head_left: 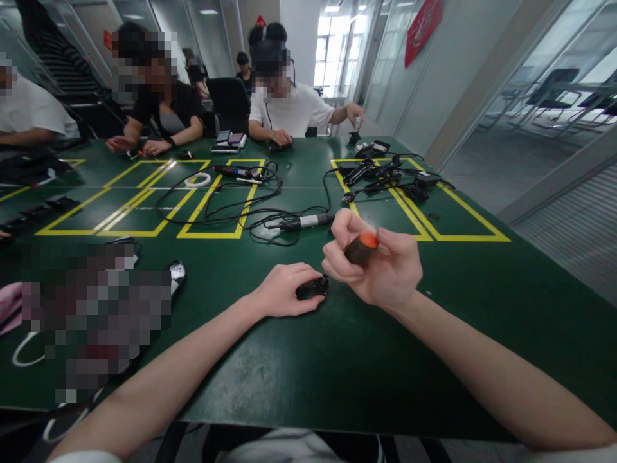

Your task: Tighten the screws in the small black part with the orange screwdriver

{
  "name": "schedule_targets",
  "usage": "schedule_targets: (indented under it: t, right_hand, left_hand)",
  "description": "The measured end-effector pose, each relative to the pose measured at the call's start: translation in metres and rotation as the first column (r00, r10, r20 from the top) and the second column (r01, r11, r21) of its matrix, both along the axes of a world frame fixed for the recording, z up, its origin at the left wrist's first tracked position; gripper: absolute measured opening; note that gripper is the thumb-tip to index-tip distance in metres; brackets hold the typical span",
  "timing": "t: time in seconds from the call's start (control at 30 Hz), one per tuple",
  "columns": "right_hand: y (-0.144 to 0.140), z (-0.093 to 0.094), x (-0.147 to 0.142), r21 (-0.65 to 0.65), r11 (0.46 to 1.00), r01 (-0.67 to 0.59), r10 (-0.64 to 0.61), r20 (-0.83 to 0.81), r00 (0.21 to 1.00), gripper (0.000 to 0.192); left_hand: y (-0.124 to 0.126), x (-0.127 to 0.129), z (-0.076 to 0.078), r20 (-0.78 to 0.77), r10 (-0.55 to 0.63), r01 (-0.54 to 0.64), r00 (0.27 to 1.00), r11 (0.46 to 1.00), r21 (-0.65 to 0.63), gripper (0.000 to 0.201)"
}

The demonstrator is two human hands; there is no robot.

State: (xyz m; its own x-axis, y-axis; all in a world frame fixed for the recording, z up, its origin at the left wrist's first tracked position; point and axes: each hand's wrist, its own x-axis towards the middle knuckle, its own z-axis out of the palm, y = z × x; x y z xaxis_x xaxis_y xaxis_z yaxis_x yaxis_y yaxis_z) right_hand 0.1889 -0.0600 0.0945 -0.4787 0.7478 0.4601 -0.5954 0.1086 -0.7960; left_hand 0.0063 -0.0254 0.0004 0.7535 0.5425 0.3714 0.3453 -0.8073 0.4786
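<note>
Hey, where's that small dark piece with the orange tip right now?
In the head view, the orange-tipped piece is pinched in the right hand, raised just right of centre above the green table, near the left hand.

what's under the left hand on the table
A small black part lies on the green table under the left hand; its right end sticks out past the fingers. The rest is covered by the hand, so its shape cannot be told.

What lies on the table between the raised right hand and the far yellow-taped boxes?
In the head view, a black-and-silver pen-shaped tool with looping black cables lies beyond the right hand.
</note>
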Motion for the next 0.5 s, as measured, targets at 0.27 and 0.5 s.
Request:
schedule_targets:
  t: [0.27,0.5]
  right_hand:
    - [0.004,0.0034,0.0002,-0.03,0.992,0.121,-0.12,0.02,0.993,0.043]
    - [-0.0008,0.0013,0.0005,-0.049,0.996,0.069,-0.067,0.03,0.997,0.038]
  left_hand:
    - [-0.0011,0.0005,0.0032,-0.041,-0.035,0.032,0.999,0.997,-0.071,0.047]
    - [0.0008,0.0008,-0.0025,-0.038,-0.004,-0.001,0.999,0.993,-0.12,0.038]
